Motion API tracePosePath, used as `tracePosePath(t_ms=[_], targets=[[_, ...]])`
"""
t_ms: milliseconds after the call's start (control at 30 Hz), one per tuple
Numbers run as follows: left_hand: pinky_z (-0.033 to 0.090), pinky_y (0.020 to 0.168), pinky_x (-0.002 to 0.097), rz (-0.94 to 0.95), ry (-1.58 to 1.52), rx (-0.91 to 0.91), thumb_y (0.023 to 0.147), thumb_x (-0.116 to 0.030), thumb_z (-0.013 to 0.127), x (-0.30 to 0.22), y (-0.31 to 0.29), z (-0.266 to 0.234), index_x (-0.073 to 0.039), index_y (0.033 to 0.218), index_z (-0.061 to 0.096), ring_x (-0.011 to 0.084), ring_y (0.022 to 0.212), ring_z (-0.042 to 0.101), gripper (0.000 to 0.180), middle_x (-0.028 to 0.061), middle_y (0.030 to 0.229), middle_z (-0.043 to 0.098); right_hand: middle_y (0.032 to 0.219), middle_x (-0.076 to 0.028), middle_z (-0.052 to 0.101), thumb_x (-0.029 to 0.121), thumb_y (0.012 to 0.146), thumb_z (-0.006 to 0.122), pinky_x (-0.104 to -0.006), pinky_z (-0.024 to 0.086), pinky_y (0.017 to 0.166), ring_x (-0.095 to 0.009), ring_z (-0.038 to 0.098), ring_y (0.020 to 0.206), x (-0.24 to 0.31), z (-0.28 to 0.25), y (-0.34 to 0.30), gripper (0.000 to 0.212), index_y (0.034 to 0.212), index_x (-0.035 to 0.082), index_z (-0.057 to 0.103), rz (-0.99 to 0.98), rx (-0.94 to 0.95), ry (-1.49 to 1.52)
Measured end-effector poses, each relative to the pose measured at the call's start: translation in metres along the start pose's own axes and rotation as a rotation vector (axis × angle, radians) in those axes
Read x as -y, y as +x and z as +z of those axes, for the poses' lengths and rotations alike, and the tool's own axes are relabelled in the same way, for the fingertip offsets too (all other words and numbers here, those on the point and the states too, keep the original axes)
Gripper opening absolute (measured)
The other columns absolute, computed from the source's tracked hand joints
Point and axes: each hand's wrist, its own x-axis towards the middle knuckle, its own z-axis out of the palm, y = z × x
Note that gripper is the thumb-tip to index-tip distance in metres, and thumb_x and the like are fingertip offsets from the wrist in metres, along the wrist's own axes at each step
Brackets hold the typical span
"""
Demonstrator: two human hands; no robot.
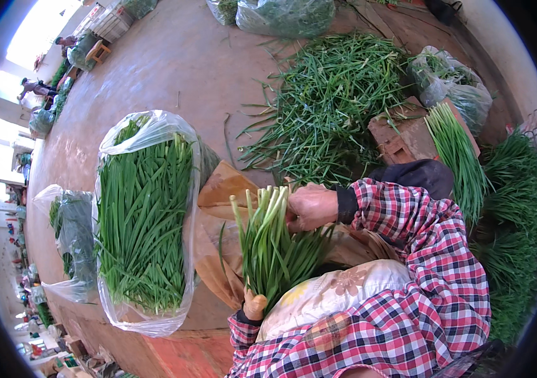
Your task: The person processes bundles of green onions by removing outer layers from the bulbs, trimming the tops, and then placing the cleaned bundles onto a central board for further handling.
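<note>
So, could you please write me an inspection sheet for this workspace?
Surface: reddish-brown floor, loose leaves scattered.
Job's things: bunch of green chives, held over brown paper.
Clutter: clear bag packed with chives; loose heap; trimmed bundle on a wooden crate.
Grippers: left hand grips the bunch's lower end; right hand grips near its pale ends.
Cables: nothing seen.
Surroundings: more filled bags, people far left.

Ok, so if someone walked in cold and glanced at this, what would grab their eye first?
Probably the bundle of long green chive stalks with pale ends at centre, gripped by the right hand near the top and the left hand at the bottom. Left of it lies a clear plastic bag packed with green chives, and a loose heap of green chives spreads over the brown floor beyond.
</note>
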Motion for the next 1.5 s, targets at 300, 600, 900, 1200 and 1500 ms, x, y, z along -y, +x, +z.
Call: tracePosePath(t_ms=[300, 600, 900, 1200, 1500], targets=[[0.035, 0.100, 0.0362, -0.067, -0.039, -0.115, 0.088, -0.048, 0.051, 0.036, -0.005, -0.038, -0.004, 0.136, 0.036, 0.0213, 0.117, 0.043, 0.067, 0.0070, 0.133, 0.043, 0.078, -0.017, 0.066, 0.018, 0.068, 0.063, -0.0420, 0.052, 0.065, -0.031, 0.066, 0.075, 0.000, 0.035, 0.026, 0.018, 0.076, 0.002, 0.067, -0.040, -0.057, -0.320], [0.036, 0.099, 0.0348, 0.123, 0.037, -0.270, 0.091, -0.051, 0.043, -0.010, 0.008, 0.015, -0.004, 0.133, 0.039, 0.0198, 0.116, 0.047, 0.063, 0.0071, 0.133, 0.045, 0.067, -0.015, 0.060, 0.005, 0.074, 0.052, -0.0439, 0.049, 0.056, -0.030, 0.063, 0.065, -0.105, -0.023, 0.034, 0.012, 0.084, -0.001, 0.051, 0.135, -0.612, -0.569], [0.029, 0.105, 0.0360, 0.090, 0.069, -0.193, 0.089, -0.056, 0.043, -0.015, 0.009, 0.022, -0.002, 0.137, 0.033, 0.0236, 0.121, 0.041, 0.073, 0.0094, 0.135, 0.041, 0.097, 0.002, 0.061, 0.022, 0.085, 0.065, -0.0239, 0.044, 0.079, -0.006, 0.052, 0.086, -0.119, 0.033, -0.051, 0.039, 0.119, 0.005, 0.056, 0.089, 0.074, 1.003], [0.049, 0.080, 0.0306, -0.157, 0.201, 0.062, 0.078, -0.004, 0.066, -0.039, 0.025, 0.072, -0.004, 0.124, 0.045, 0.0169, 0.091, 0.057, 0.051, 0.0058, 0.109, 0.058, 0.072, 0.005, 0.060, 0.012, 0.079, 0.069, -0.0156, 0.034, 0.044, 0.000, 0.044, 0.051, -0.093, 0.003, -0.060, 0.026, 0.103, 0.004, 0.061, 0.246, 0.095, 1.071], [0.049, 0.081, 0.0318, -0.315, 0.131, -0.031, 0.077, -0.002, 0.067, -0.054, 0.027, 0.101, -0.002, 0.120, 0.048, 0.0182, 0.092, 0.059, 0.047, 0.0080, 0.108, 0.059, 0.075, 0.001, 0.060, 0.011, 0.082, 0.064, -0.0205, 0.049, 0.054, -0.006, 0.058, 0.063, -0.113, -0.076, -0.061, 0.030, 0.109, 0.002, 0.056, 0.190, -0.458, 0.900]])
